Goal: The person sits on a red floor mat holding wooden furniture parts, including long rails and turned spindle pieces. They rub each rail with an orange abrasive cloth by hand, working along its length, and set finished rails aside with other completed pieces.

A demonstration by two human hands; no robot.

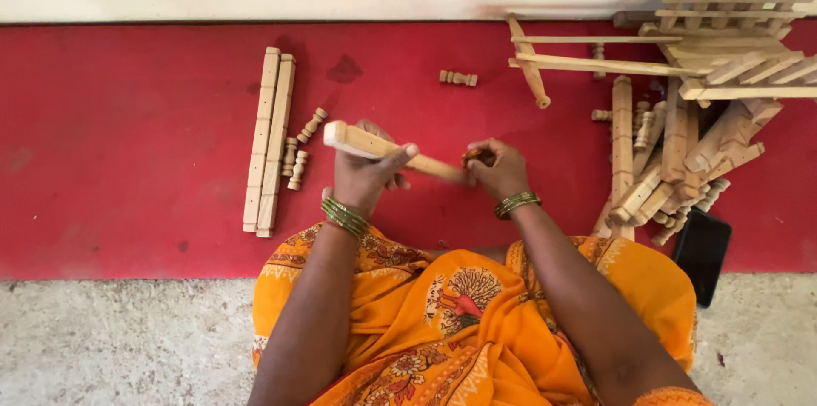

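Wooden bar sat clamped in left hand, right hand pinching its end; loose hold risked slipping.

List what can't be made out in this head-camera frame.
- What the right hand pinches at the end of the wooden bar: covered by its fingers.
- The left hand palm side: hidden behind the bar.
- Wooden frames at upper right: cut off by the frame edge.
- Pile of wooden pieces: overlapping, uncountable.
- Dark flat object: too dim to identify.
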